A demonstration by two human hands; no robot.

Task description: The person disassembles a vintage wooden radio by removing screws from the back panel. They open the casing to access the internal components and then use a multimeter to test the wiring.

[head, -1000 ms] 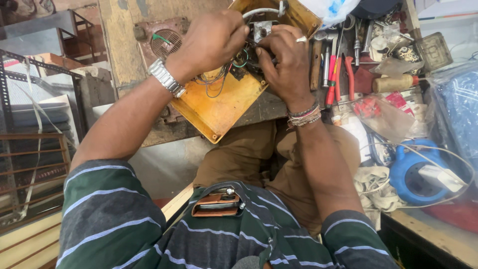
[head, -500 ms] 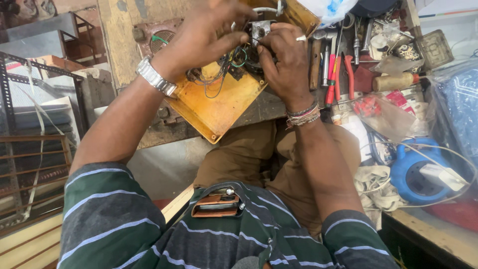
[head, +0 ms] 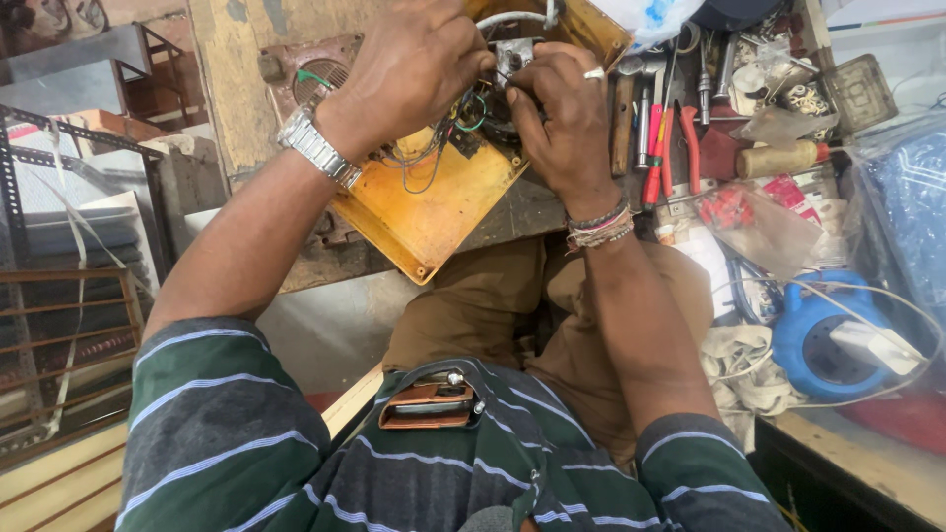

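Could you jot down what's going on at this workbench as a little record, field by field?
Left hand: left hand, wristwatch on the wrist, curled over the wires on the yellow box
Right hand: right hand, ring on one finger and bead bracelets at the wrist, pinching a small metal part; exact grip hidden
Beside the right hand: red-handled pliers and other tools
Far right: blue round casing with white cord
Shirt pocket: brown case
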